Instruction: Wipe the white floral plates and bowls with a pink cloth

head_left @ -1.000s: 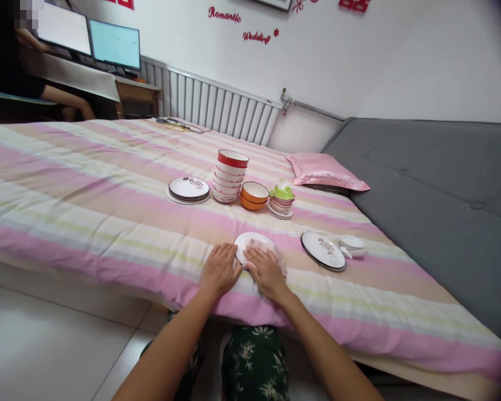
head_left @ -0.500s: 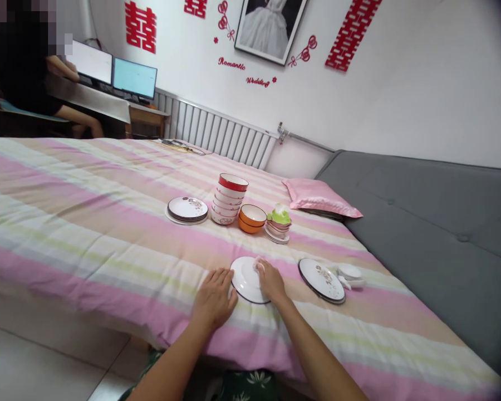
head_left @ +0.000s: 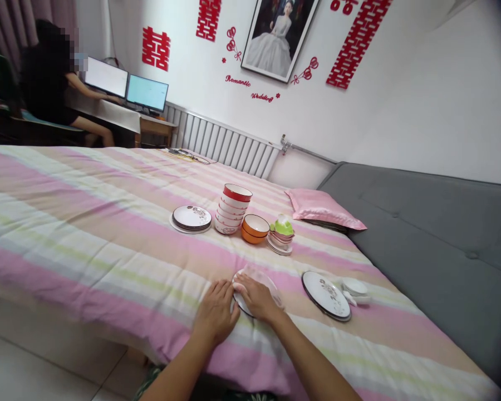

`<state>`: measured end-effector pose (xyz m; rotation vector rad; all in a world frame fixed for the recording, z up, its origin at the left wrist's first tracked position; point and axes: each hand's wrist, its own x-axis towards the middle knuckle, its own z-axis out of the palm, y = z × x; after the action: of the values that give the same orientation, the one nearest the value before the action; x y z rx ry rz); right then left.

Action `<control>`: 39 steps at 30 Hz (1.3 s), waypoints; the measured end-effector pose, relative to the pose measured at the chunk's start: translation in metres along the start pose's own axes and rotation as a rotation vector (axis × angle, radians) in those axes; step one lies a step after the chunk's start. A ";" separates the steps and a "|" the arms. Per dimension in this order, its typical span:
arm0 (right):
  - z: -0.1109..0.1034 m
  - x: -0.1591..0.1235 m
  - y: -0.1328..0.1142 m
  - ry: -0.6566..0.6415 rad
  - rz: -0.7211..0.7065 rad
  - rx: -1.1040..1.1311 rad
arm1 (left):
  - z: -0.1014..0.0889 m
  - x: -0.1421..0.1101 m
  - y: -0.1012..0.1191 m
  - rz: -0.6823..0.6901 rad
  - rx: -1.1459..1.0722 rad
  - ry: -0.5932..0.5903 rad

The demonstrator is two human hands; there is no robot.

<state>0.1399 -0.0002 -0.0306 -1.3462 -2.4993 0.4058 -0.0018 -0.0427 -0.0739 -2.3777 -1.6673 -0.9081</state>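
A white plate with a dark rim [head_left: 269, 283] lies on the striped bedspread in front of me, partly covered by my right hand. My left hand [head_left: 217, 309] rests flat at the plate's left edge, fingers stretched out and thumb apart. Across the plate's left half lies my right hand [head_left: 254, 295], its fingers bent over a pale pinkish cloth [head_left: 238, 288] pressed on the surface. Most of that cloth is hidden, so its exact kind is unclear. To the right, flower-patterned plates with dark rims [head_left: 326, 295] are stacked beside small white dishes [head_left: 356, 291] and a white spoon.
Beyond my hands stand a plate stack [head_left: 192, 216], a tall stack of bowls [head_left: 230, 211], two orange bowls [head_left: 254, 233] and small dishes topped by a green one [head_left: 283, 225]. A pink pillow [head_left: 328, 209] lies by the grey headboard [head_left: 421, 223]. A person [head_left: 50, 78] sits at a desk.
My right hand has slid left across the plate with the cloth, from the upper right to beside my left hand. The left hand stays at the edge. The camera view has tilted up slightly.
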 end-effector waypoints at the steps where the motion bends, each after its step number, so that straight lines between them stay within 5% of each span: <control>1: -0.002 -0.008 -0.002 -0.012 -0.019 0.003 | 0.000 0.000 0.000 0.002 0.002 0.000; 6: -0.009 -0.050 0.006 -0.045 -0.090 -0.009 | -0.001 -0.001 -0.001 0.012 0.024 0.004; 12: -0.001 -0.066 0.045 0.155 0.280 -0.056 | 0.002 -0.001 -0.002 0.011 0.032 0.003; 20: 0.005 -0.037 0.059 0.264 0.332 0.077 | 0.005 -0.002 -0.003 0.009 0.028 0.018; 27: -0.004 0.014 0.052 0.219 0.427 0.019 | 0.004 -0.001 -0.003 -0.013 0.046 -0.015; 39: 0.005 0.025 -0.001 0.088 0.038 -0.034 | 0.002 -0.001 -0.001 0.016 0.072 -0.008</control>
<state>0.1244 0.0195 -0.0320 -1.3947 -2.4235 0.3061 -0.0022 -0.0421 -0.0759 -2.3469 -1.6525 -0.8234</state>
